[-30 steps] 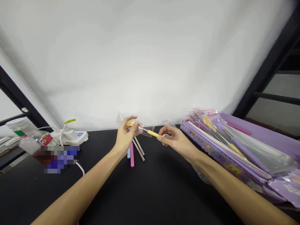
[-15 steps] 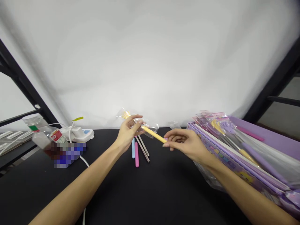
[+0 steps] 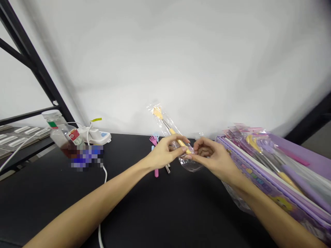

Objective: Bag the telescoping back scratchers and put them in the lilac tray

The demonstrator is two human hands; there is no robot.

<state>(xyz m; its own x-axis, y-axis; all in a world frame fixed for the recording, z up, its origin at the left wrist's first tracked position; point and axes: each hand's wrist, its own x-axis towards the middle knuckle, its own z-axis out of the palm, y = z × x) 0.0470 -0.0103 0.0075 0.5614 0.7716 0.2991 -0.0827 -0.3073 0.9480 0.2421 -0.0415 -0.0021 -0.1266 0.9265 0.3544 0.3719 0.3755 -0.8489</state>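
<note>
Head view: shows two bare hands nearly meeting above a black surface (image 3: 170,213), before a plain white wall (image 3: 181,62); holds with the left hand (image 3: 168,150) the smooth handle of a slim yellow tool (image 3: 172,131), pinched between thumb and fingers; pinches with the right hand (image 3: 216,156), seemingly, clear film (image 3: 191,167) bunched by the handle's lower end; cannot tell of any right-hand grip on the handle itself; reads as a moment of working film and tool together; calls, by judgement, for a steady left pinch and small fingertip work on the film, likely slippery. Slants up and leftward from the hands; runs from rounded handle through thin, shiny metal rod to flat, hand-like head, with glossy, crinkled film around. Includes, near the left hand on the surface, a pink tool (image 3: 153,140) and a pale blue tool (image 3: 156,135), both with splayed-finger heads; includes, at right, a lavender box (image 3: 297,142) with cartoon print, holding film-wrapped tools (image 3: 252,142); includes, at left, a clear jar (image 3: 63,132) beside a white power strip (image 3: 100,137).
</note>
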